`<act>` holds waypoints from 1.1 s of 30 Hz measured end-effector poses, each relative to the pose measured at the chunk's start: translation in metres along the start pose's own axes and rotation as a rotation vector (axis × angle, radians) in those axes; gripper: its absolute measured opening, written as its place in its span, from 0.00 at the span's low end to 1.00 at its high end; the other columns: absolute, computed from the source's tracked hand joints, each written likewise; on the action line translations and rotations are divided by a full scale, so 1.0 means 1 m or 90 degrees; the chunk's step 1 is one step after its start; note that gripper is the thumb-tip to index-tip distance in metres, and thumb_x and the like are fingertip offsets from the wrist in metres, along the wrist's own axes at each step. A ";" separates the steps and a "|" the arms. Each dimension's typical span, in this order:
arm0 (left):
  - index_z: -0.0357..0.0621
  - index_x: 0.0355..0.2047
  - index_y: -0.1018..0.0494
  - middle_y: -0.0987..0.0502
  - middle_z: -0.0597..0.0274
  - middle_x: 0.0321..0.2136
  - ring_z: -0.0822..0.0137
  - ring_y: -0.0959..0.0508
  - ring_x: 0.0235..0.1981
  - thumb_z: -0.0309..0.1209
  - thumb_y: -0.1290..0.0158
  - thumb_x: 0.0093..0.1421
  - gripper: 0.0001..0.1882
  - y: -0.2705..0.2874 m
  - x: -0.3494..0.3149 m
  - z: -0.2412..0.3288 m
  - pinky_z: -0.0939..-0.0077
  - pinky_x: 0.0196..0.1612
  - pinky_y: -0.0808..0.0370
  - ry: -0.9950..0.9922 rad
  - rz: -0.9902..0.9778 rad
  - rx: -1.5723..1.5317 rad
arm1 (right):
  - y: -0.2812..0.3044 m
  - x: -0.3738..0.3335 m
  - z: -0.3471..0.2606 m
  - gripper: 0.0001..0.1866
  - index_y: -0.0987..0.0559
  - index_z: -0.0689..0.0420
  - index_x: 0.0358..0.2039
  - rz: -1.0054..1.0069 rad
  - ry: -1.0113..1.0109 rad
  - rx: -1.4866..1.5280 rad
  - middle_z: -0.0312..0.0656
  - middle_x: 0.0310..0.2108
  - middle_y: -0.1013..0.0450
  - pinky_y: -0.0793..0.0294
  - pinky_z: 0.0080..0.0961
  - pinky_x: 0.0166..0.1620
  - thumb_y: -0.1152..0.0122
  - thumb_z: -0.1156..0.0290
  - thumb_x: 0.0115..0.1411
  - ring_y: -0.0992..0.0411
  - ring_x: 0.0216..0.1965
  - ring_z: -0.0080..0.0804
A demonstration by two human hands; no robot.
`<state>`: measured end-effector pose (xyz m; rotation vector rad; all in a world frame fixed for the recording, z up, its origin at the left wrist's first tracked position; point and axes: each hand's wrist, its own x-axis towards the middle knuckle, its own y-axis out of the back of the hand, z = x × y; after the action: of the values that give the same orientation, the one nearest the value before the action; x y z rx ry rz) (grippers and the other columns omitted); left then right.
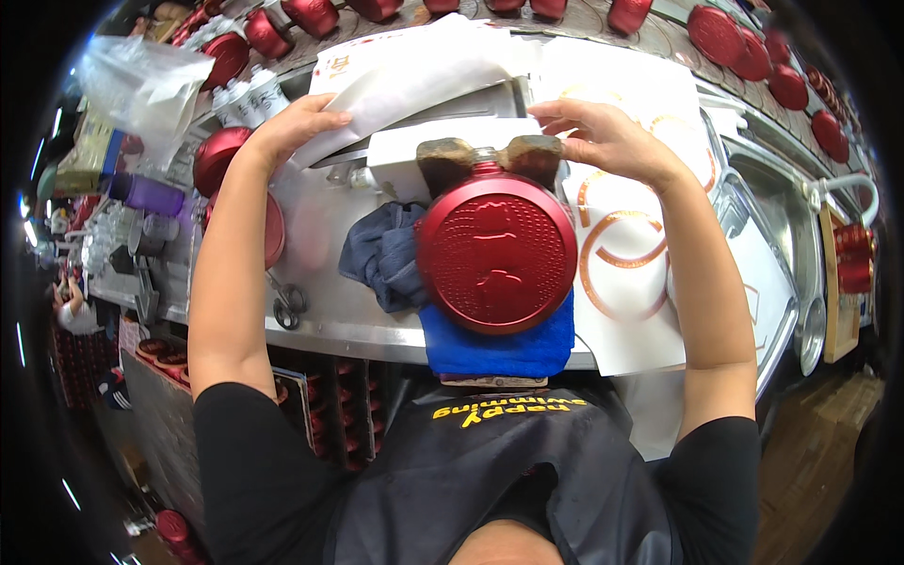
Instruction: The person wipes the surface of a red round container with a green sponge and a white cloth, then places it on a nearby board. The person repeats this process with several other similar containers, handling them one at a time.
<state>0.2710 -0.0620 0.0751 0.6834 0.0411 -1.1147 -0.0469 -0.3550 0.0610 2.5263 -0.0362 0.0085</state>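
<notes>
A red round metal pot (496,250) with an embossed face turned up rests in front of me on a blue cloth (499,344). Two worn brown pads (445,165) stand at its far side, before a white box-like block (395,155). My left hand (294,132) pinches the near left edge of a folded white paper sheet (419,85). My right hand (607,137) hovers beside the right pad, fingers apart with nothing visible between them. Below it lies a white sheet with orange ring prints (633,344).
A crumpled dark grey cloth (384,254) lies left of the pot, near scissors (290,303). White tubes (250,97) and more red pots (221,160) stand at the left. Red pots (716,36) line the far side. A metal basin (786,202) sits at the right.
</notes>
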 end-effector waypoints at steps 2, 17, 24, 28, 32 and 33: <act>0.36 0.58 0.27 0.21 0.64 0.47 0.72 0.23 0.45 0.39 0.41 0.61 0.28 0.001 -0.003 0.003 0.76 0.53 0.29 -0.023 -0.005 0.005 | 0.001 -0.005 -0.001 0.25 0.27 0.58 0.60 0.016 0.006 -0.029 0.49 0.52 0.25 0.23 0.34 0.55 0.35 0.69 0.63 0.25 0.53 0.38; 0.36 0.55 0.25 0.20 0.68 0.45 0.76 0.25 0.46 0.28 0.44 0.64 0.19 -0.014 -0.011 0.024 0.78 0.55 0.30 0.084 -0.055 0.107 | 0.022 -0.035 -0.013 0.24 0.23 0.61 0.54 0.042 0.028 -0.255 0.52 0.43 0.22 0.22 0.37 0.48 0.32 0.69 0.58 0.23 0.44 0.45; 0.36 0.53 0.24 0.22 0.69 0.39 0.76 0.26 0.41 0.23 0.49 0.59 0.20 -0.017 -0.010 0.030 0.79 0.50 0.28 0.012 -0.071 0.251 | 0.029 -0.048 -0.026 0.24 0.24 0.62 0.55 0.039 0.011 -0.297 0.53 0.43 0.22 0.23 0.37 0.48 0.32 0.70 0.58 0.22 0.44 0.48; 0.39 0.50 0.24 0.24 0.68 0.34 0.75 0.27 0.37 0.24 0.50 0.58 0.19 -0.022 -0.012 0.027 0.80 0.43 0.28 0.012 -0.008 0.358 | 0.018 -0.045 -0.032 0.25 0.25 0.62 0.56 0.015 -0.013 -0.268 0.54 0.45 0.23 0.23 0.38 0.50 0.33 0.71 0.59 0.23 0.46 0.48; 0.40 0.53 0.25 0.24 0.70 0.37 0.76 0.27 0.40 0.26 0.48 0.60 0.20 -0.025 -0.024 0.017 0.80 0.46 0.28 -0.076 0.007 0.310 | 0.005 -0.037 -0.034 0.25 0.25 0.61 0.57 0.058 0.091 -0.293 0.51 0.48 0.24 0.23 0.37 0.51 0.35 0.72 0.59 0.24 0.47 0.46; 0.41 0.55 0.26 0.21 0.65 0.41 0.70 0.24 0.44 0.29 0.45 0.60 0.21 -0.027 -0.027 0.014 0.76 0.51 0.28 -0.098 0.034 0.322 | 0.002 -0.035 -0.034 0.25 0.25 0.61 0.58 0.063 0.110 -0.266 0.51 0.47 0.24 0.23 0.37 0.50 0.35 0.72 0.60 0.24 0.47 0.46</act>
<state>0.2315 -0.0543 0.0828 1.0366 -0.4008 -1.1316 -0.0823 -0.3364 0.0893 2.0955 -0.0846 0.2350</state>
